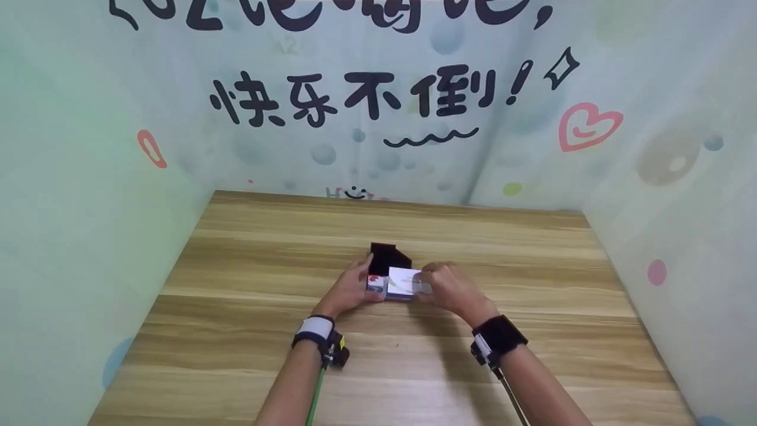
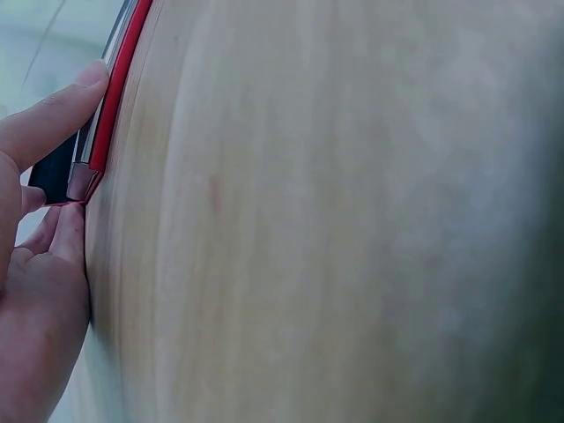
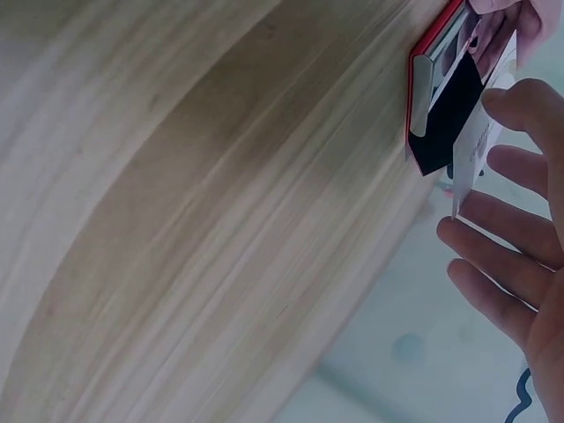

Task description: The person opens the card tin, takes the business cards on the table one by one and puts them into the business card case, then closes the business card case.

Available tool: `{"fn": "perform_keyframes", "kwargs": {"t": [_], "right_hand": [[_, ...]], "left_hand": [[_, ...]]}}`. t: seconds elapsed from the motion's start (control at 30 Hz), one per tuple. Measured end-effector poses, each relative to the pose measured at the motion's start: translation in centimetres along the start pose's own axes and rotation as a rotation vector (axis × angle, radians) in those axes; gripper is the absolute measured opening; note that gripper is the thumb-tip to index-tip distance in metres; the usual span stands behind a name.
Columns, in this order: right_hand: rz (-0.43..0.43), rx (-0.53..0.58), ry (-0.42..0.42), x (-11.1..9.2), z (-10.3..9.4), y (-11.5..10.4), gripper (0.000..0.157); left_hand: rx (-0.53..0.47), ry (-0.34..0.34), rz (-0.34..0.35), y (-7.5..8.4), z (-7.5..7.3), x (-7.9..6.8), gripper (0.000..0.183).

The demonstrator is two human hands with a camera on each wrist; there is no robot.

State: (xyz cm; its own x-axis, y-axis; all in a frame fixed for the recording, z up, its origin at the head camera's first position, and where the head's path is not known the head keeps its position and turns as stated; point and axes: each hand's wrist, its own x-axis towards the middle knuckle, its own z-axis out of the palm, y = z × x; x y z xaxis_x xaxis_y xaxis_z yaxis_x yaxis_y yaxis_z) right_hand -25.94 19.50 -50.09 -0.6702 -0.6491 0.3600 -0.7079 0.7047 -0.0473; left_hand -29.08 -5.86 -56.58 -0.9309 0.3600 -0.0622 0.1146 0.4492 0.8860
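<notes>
A small card case with a red outside and a black inside lies open on the table, its black flap [image 1: 387, 258] raised toward the back. The left hand [image 1: 349, 290] holds the case at its left end; in the left wrist view the thumb is on the red-edged case [image 2: 113, 106] and the other fingers are at its end. The right hand [image 1: 454, 288] pinches a white card [image 1: 403, 281] over the right part of the case. In the right wrist view the card [image 3: 476, 145] stands tilted beside the black inside, between thumb and fingers. Print on it is too small to read.
The wood-grain table [image 1: 248, 254] reaches to a printed cloth backdrop [image 1: 355, 160] with black lettering at the back. Cloth walls also stand along the left and right edges. Each wrist wears a strapped camera with a cable.
</notes>
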Motion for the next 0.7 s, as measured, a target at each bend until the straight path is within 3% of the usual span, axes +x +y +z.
{"fn": "perform_keyframes", "kwargs": {"t": [0.3,0.7], "right_hand": [[0.070,0.002,-0.058,0.8,1.0,0.1,0.022],[0.032,-0.062,-0.030,2.6,2.3,-0.4,0.019]], "left_hand": [[0.023,-0.006,0.011,0.1,0.0,0.0,0.107],[0.010,0.014,0.018,-0.1,0.0,0.0,0.107]]}}
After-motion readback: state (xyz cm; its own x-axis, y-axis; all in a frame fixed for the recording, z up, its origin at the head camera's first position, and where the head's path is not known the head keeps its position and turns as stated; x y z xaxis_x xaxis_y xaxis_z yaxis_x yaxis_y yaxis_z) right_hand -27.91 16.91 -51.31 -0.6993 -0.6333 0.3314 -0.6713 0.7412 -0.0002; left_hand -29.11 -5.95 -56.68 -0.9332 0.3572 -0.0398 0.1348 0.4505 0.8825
